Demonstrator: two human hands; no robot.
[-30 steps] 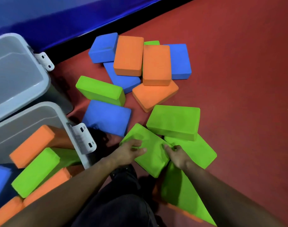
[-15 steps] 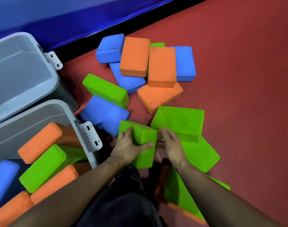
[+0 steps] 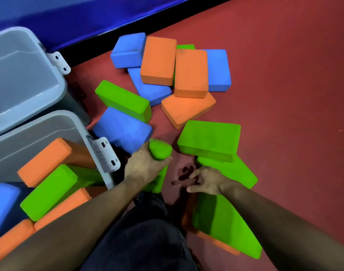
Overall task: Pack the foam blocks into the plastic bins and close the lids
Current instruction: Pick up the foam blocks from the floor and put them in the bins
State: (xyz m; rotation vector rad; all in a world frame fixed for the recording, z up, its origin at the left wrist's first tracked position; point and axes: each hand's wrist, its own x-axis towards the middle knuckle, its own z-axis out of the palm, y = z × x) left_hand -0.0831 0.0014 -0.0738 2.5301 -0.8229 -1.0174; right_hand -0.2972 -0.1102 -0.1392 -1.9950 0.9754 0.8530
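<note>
My left hand (image 3: 145, 165) grips a green foam block (image 3: 160, 151) stood on end, lifted just right of the near grey bin (image 3: 55, 122). That bin holds several orange, green and blue blocks, among them a green block (image 3: 50, 190). My right hand (image 3: 208, 180) hangs empty over the red floor with its fingers loosely spread, beside a flat green block (image 3: 233, 171). Another green block (image 3: 210, 139) lies on top of that one. A pile of blue, orange and green blocks (image 3: 173, 71) sits farther out on the floor.
A second grey bin (image 3: 20, 79), with nothing visible inside, stands behind the first; both have white latches (image 3: 105, 153). A blue padded wall (image 3: 89, 14) runs along the back. My dark trouser leg (image 3: 143, 237) fills the bottom centre. A green wedge (image 3: 225, 225) lies by my right forearm.
My left hand has turned the green block on end and drawn it toward the near bin. My right hand has let go of it and dropped back over the floor.
</note>
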